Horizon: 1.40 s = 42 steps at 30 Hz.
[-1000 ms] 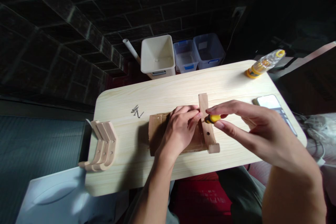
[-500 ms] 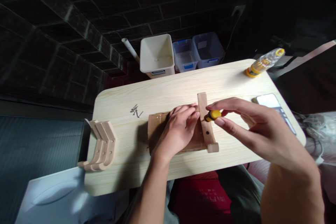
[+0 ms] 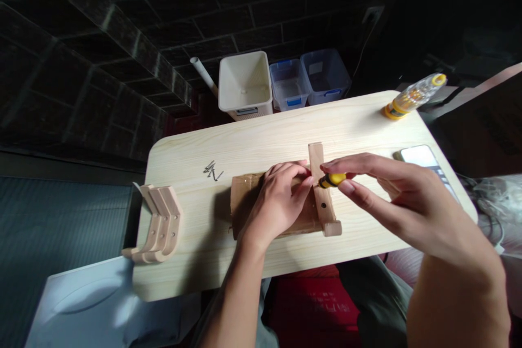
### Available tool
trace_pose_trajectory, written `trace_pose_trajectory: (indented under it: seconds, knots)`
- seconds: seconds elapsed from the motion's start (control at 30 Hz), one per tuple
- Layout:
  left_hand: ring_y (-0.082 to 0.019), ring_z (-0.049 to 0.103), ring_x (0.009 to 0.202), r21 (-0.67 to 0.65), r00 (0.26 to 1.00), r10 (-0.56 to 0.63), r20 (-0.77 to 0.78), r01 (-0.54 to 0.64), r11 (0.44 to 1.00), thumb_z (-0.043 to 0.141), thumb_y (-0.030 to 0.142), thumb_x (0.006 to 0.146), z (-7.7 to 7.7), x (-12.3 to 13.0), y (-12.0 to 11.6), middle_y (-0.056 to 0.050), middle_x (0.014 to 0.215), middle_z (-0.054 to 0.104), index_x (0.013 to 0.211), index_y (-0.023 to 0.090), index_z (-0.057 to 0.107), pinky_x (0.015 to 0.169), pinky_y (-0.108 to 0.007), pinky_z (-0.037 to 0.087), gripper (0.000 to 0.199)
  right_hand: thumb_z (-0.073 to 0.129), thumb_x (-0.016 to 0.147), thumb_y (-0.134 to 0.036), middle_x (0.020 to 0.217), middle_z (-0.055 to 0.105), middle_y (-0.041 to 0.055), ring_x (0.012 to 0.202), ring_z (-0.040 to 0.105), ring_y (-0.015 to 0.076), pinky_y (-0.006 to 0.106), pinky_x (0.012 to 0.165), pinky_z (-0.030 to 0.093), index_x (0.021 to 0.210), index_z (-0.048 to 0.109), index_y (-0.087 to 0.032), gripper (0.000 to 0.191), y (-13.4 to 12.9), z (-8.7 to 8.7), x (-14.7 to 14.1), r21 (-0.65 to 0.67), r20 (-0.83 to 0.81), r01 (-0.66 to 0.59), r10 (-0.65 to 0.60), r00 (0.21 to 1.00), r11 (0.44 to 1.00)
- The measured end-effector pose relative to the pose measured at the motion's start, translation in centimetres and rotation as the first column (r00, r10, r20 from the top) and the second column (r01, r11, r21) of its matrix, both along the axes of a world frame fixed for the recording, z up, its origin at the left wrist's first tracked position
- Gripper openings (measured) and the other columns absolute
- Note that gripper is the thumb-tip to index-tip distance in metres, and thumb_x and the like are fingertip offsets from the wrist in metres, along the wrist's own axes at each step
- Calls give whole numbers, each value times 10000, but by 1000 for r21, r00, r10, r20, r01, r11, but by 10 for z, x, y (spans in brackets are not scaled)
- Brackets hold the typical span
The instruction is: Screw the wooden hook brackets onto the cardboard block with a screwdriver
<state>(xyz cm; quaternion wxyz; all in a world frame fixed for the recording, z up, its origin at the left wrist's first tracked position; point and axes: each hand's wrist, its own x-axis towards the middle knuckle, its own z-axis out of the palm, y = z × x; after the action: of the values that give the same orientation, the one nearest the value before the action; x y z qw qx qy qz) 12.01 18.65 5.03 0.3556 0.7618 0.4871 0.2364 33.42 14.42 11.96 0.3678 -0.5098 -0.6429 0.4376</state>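
Note:
A curved wooden hook (image 3: 316, 155) lies crosswise over the right end of a brown cardboard box (image 3: 299, 222). My left hand (image 3: 281, 196) rests on the box, its fingers bent around the hook's left side and its thumb against the wood. Between the fingertips and thumb of my right hand (image 3: 391, 196) is a short screwdriver with a yellow and black handle (image 3: 336, 179). Its tip end meets the hook near the middle, though the tip itself is hidden. Below it, a dark round spot shows in the hook's hole.
Several loose screws (image 3: 212, 171) lie left of the box. Similar wooden hooks (image 3: 162, 223) stand together at the table's left end. A clear bottle-shaped case with yellow ends (image 3: 414, 98) stands back right, near a phone (image 3: 418, 156). Bins (image 3: 244, 84) sit beyond the table (image 3: 261, 138).
My left thumb has shifted slightly right, toward the screwdriver's tip end. My right thumb and fingers have moved a little around the handle. The view has shifted slightly.

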Motion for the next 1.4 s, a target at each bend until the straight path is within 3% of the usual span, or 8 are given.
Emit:
trace_pose_trajectory:
  seconds: [0.27,0.5,0.83,1.07,1.4]
  knots:
    - [-229,662,1223,14,1000,3,-16,-2,1000,599,321,1021,-3,2,0,-36,1249,746,1086,252,703,1117,-406,479,141,759,947,-281,1262,762,63,1099,724,257,385,1006,587,1240,774,-299,294,1,-3,-1,20,-12,15,-14,1000,1000]
    - [-230,654,1225,9,1000,10,-13,-10,1000,583,323,1027,-3,2,-1,-37,1243,741,1082,247,693,1126,-412,463,145,748,955,-247,1278,753,39,1183,701,256,360,1008,577,1230,778,-336,291,0,-3,-2,70,-65,-1,5,998,998]
    - [-238,666,1227,8,999,22,-27,-22,1000,598,364,1019,-3,5,-1,-36,1260,748,1064,261,687,1115,-412,475,143,776,932,-227,1202,768,33,1120,714,239,354,997,566,1189,780,-325,275,5,-5,-1,103,-39,-25,29,999,994]
    - [-252,664,1235,5,999,27,-41,-27,1000,597,401,1018,-3,5,0,-49,1283,740,1037,256,677,1115,-426,468,167,789,923,-248,1191,756,30,1098,714,230,341,982,569,1168,772,-319,256,4,-6,-2,72,-48,-18,22,999,997]
    - [-255,661,1190,-17,997,-8,-74,6,1000,576,454,1030,1,5,0,-39,1198,748,1098,259,686,1099,-423,479,234,740,960,-362,1297,749,67,1158,721,290,396,991,605,1266,756,-324,309,2,-3,-6,1,-78,32,-32,996,999]
